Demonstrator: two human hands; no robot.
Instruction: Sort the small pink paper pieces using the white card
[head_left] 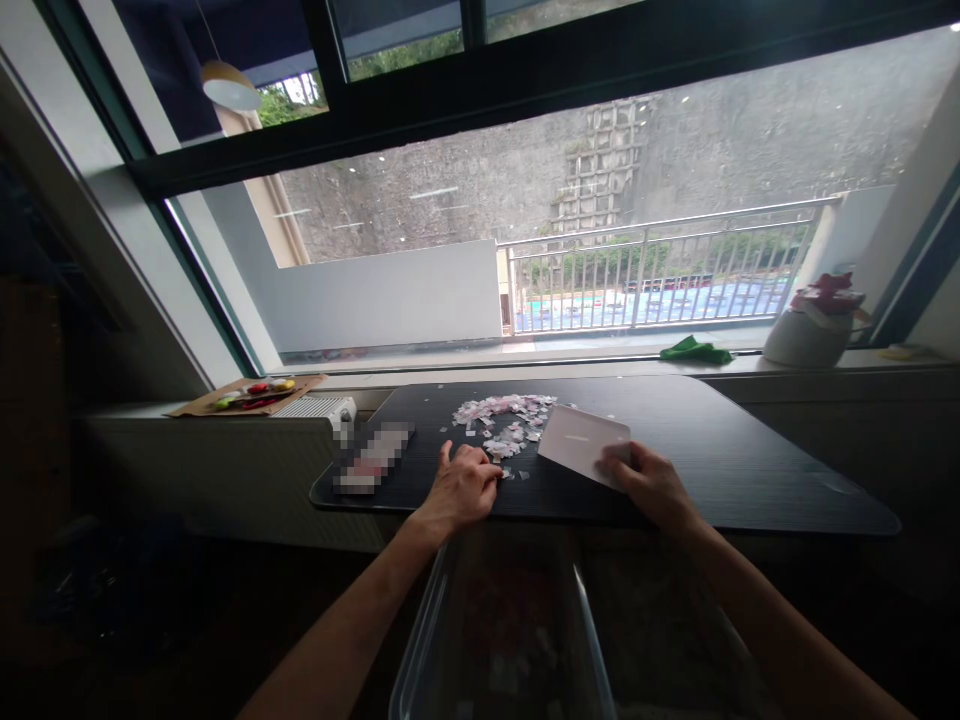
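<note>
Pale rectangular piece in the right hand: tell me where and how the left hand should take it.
Grip the pale rectangular piece by its left edge, probably best coming from the left with the left hand: that edge is uncovered, the right hand holds the right end, and the flat-looking shape suits a pinch.

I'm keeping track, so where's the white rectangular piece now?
In the head view, the white piece is right of centre, in the right hand, beside the paper scraps on the black table.
</note>
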